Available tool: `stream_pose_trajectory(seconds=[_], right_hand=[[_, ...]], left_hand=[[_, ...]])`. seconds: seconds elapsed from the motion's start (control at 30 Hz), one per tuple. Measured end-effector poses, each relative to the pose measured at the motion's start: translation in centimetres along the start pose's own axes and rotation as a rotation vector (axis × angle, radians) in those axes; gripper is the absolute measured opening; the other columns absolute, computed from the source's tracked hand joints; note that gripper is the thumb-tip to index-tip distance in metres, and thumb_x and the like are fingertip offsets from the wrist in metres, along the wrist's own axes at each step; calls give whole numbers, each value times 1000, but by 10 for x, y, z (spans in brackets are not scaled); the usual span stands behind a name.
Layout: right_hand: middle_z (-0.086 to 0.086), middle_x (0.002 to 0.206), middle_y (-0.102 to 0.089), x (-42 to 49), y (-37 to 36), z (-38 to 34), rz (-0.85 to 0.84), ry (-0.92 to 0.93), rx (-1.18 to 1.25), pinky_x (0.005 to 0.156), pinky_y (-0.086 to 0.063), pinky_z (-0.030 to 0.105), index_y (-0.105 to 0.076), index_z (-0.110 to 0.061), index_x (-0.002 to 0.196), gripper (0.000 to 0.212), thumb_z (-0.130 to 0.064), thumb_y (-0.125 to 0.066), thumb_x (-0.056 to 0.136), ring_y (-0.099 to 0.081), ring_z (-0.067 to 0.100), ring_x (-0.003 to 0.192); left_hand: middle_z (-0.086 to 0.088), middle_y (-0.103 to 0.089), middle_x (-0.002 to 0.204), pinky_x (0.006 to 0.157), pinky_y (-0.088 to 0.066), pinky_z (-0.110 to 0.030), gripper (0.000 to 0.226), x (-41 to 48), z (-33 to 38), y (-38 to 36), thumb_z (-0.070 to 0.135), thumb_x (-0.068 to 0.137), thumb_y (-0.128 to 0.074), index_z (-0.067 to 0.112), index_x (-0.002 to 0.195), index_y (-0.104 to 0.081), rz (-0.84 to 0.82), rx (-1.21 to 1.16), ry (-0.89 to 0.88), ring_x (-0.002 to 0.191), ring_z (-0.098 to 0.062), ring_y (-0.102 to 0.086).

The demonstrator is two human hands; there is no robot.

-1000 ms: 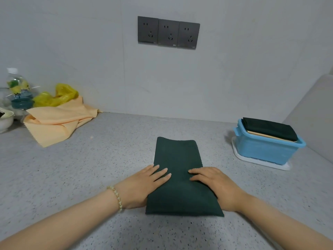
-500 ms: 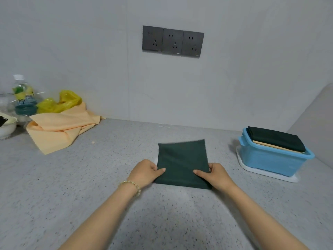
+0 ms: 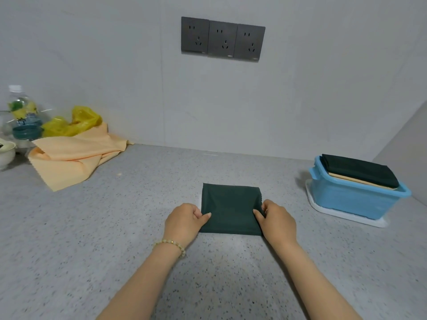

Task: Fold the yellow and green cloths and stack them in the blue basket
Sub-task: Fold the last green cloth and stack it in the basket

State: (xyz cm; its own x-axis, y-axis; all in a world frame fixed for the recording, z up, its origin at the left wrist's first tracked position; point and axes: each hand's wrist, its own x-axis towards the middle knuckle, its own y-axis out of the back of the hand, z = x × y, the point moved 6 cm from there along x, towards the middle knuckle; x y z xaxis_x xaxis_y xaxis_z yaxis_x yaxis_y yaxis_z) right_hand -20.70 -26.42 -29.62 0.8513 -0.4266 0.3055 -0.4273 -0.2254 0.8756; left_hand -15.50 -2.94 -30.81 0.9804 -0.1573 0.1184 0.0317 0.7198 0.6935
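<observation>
"Where was the dark green folded cloth (image 3: 231, 209) in relation to the blue plastic basket (image 3: 351, 199)?"

"It lay flat on the speckled grey worktop (image 3: 92, 227), well to the left of the basket and a little nearer the person. It was folded into a rough square."

"And the hands?"

"The left hand (image 3: 184, 221), with a pale beaded bracelet (image 3: 172, 243) on its wrist, was at the cloth's edge farther from the basket. Its grip was closed on that edge, with the thumb on top of the fabric and the fingers tucked out of sight. The right hand (image 3: 278, 221) had the edge nearer the basket, and its grip pinched the cloth the same way, thumb lying over it."

"What did the basket hold?"

"A stacked green cloth (image 3: 358, 170) was on top, with a stacked yellow cloth (image 3: 360, 181) showing just beneath it. Both were folded and rose above the rim. The basket itself stood on a white tray (image 3: 346, 215)."

"Anything else?"

"Far to the left of the basket, against the wall, a loose pale yellow cloth (image 3: 69, 158) lay crumpled on the worktop. A bright yellow plastic bag (image 3: 74, 123) sat just behind it. Farther still from the basket were a clear plastic bottle (image 3: 23, 112) and a white bowl (image 3: 7, 153). On the wall, above and to the left of the basket, three dark grey sockets (image 3: 223, 39) were set in a row."
</observation>
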Motion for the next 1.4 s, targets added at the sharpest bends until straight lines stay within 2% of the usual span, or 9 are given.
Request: stream_pose_trajectory(seconds=[0.23,0.33,0.4,0.47,0.63,0.93,1.17,1.3,1.4], right_hand=[[-6,78,-55,-8,14,1,82,36,-88,48,-29,24,-44,-19,95,32,-50,-51,91,-48,11,61],[-1,114,-61,-6,26,-18,195,216,98,84,-42,29,-55,-16,121,31,-33,-48,96,-57,17,100],[2,139,-50,4,17,-40,65,292,86,108,-27,32,-48,-15,136,38,-26,-39,100,-44,19,127],[3,154,-30,13,-6,-58,-153,310,-27,117,-11,34,-33,-13,146,44,-24,-29,103,-24,18,143],[1,160,-7,15,-52,-73,-438,283,-127,119,1,38,-11,-14,152,50,-28,-18,105,-4,16,147],[-1,160,-3,19,-49,-26,-374,259,-83,119,-1,28,-6,-15,152,58,-42,-19,103,-1,12,147],[-1,160,8,-15,-33,-3,-441,317,-110,118,8,28,4,-16,152,63,-48,-16,101,11,10,146],[-6,159,-7,-45,-15,-3,-384,446,-52,116,13,24,-14,-21,152,57,-45,-24,101,5,6,146],[-14,146,-40,-66,6,-10,-297,610,46,114,2,14,-47,-29,137,37,-29,-42,100,-25,-1,138]], left_hand=[[7,-59,70,64,-49,-27,31,-4,2,6,48,85,-65,20,75,-56,10,13,8,66,-9,-56],[3,-60,99,80,-48,-30,31,0,20,18,46,93,-52,18,105,-54,199,117,-149,94,-16,-56],[-1,-50,133,103,-36,-31,41,10,40,11,37,99,-41,16,134,-44,170,202,-302,123,-18,-44],[-3,-26,155,117,-14,-33,49,23,57,-8,31,103,-30,14,149,-26,-1,321,-368,143,-19,-21],[1,-2,161,119,5,-36,52,37,47,-50,31,105,-16,15,153,-5,-268,571,-311,148,-15,2],[3,5,161,120,5,-33,62,36,20,-55,46,102,-16,16,153,1,-258,551,-303,147,-13,7],[1,16,159,118,12,-33,113,-8,12,-46,89,69,-11,15,152,10,-363,516,-342,145,-13,17],[1,16,159,118,15,-38,102,-37,11,-41,91,63,-6,40,150,7,-372,522,-417,145,-15,19],[12,-5,159,116,17,-38,71,-48,22,-35,80,78,-15,54,144,-14,-367,506,-532,147,-10,2]])
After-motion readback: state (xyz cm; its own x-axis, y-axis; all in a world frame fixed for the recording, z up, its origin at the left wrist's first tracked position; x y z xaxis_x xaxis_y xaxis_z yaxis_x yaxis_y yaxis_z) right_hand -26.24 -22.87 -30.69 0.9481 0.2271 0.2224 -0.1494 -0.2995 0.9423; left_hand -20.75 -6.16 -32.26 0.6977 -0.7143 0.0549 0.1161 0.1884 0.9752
